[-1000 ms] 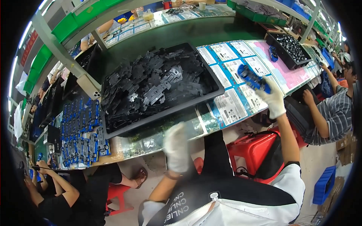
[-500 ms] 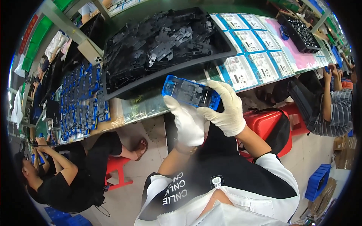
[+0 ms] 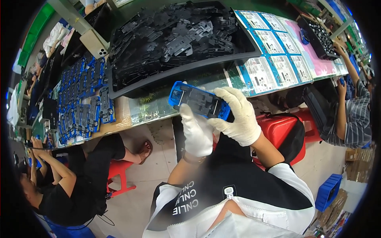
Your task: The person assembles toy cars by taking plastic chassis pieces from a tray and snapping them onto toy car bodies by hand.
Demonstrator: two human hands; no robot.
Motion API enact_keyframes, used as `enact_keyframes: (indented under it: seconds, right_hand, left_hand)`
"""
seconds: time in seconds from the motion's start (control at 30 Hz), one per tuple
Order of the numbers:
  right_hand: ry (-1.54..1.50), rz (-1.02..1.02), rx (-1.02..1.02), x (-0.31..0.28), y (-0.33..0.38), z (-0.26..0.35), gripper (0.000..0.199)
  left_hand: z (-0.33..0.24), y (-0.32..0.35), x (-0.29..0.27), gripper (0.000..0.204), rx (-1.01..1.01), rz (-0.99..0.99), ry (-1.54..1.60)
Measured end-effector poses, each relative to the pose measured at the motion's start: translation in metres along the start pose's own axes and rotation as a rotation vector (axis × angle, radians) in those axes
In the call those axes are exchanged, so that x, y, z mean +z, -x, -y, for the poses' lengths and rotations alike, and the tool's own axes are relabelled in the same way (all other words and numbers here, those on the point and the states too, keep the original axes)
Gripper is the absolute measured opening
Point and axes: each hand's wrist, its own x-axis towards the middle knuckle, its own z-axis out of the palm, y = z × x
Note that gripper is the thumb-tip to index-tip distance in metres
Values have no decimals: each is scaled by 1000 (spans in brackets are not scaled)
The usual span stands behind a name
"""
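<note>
A blue toy car body [image 3: 198, 101] is held between my hands over the table's front edge, its underside turned up and a black chassis plate lying in it. My left hand [image 3: 195, 133], in a white glove, grips the car's near side with the thumb on the plate. The gloved right hand [image 3: 238, 115] pinches the right end between thumb and fingers. Beyond them a large black tray [image 3: 178, 65] is heaped with black plastic chassis plates [image 3: 180, 39]. Some of my left fingers are hidden behind the car.
Rows of blue car bodies with black bottoms [image 3: 81, 99] lie at the left beside a phone [image 3: 93, 44]. Printed sheets [image 3: 274, 51] cover the right of the table, with a black tray of small parts [image 3: 319, 39] beyond. Co-workers sit on both sides; a red stool [image 3: 121, 176] stands left.
My left thumb has shifted right, onto the black plate. The car stays in both hands, slightly moved left. The right-hand co-worker's arm now reaches to the small-parts tray.
</note>
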Motion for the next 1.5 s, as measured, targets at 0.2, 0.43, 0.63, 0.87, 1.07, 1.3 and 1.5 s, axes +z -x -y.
enact_keyframes:
  seconds: [0.2, 0.43, 0.63, 0.87, 1.07, 1.3, 1.5]
  right_hand:
    - [16, -124, -108, -13, -23, -11, 50]
    - [318, -216, -133, -23, -91, -36, 25]
    - [459, -15, -104, -23, -138, -92, 12]
    - [-392, -32, 430, -31, -152, -90, 12]
    - [-402, 3, 476, -29, -166, -97, 15]
    - [-138, 59, 28, -38, -201, -111, 12]
    - [413, -72, -576, -12, -221, -97, 18]
  left_hand:
    - [-12, -5, -4, 53, -101, -84, 137]
    - [-28, -1, -16, 50, -121, -159, 141]
    - [-35, 1, -26, 49, -186, -158, 141]
    - [-35, 1, -39, 51, -195, -183, 1]
    - [-39, 2, -32, 52, -196, -208, 4]
    - [-29, -3, -40, 54, -178, -150, 121]
    - [-30, -3, -38, 54, -246, -142, 175]
